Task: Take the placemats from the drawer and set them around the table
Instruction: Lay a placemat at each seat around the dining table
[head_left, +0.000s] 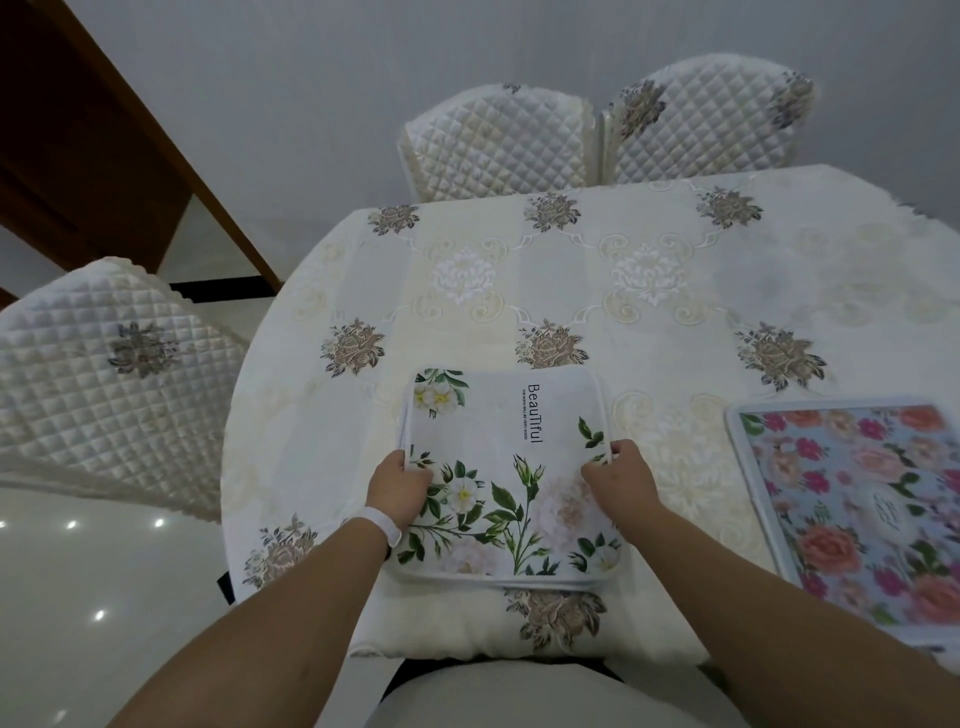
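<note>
**Placemats at the near edge of the worktop, both hands on the stack**

A white placemat stack (506, 478) with green leaves, white flowers and the printed word "Beautiful" lies on the worktop (649, 270) close to its near edge, directly in front of the person. Layered edges show along its left and near sides, so more than one mat lies there; the count cannot be told.

The left hand (399, 486) grips the stack's left edge, thumb on top and fingers curled under the border. A white wristband (383, 525) sits on that wrist. The right hand (621, 475) pinches the right edge, fingertips closed on the white piping.

A second placemat (852, 514), blue with pink and orange roses, lies flat to the right, apart from the stack and partly cut off by the picture's edge.

The worktop carries a cream floral cloth. Three quilted chairs stand around it: one (98, 374) at left, two (498, 145) on the far side.
</note>
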